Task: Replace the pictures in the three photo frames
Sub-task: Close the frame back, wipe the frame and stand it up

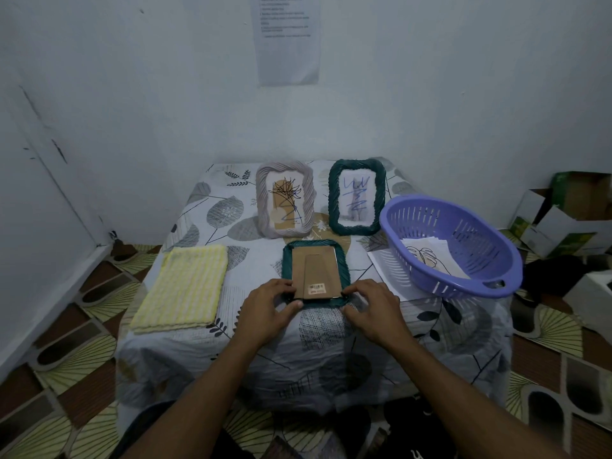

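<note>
Our dark green braided-rim photo frame (343,266), brown cardboard back (314,270) up, lies long axis near-far; left hand (265,309) & right hand (372,306), equally close, pinch its near corners w/ curled fingers.

Counting three photo frames on the worktop (331,329): one grey frame (265,200), one standing green frame (335,207), one face-down green frame (342,266). Also showing one purple basket (480,246), one yellow cloth (185,286), and two hands: left hand (265,309), right hand (371,306). Basket sheets (427,256) are overlapping, uncountable.

head-worn view, forward and down
</note>
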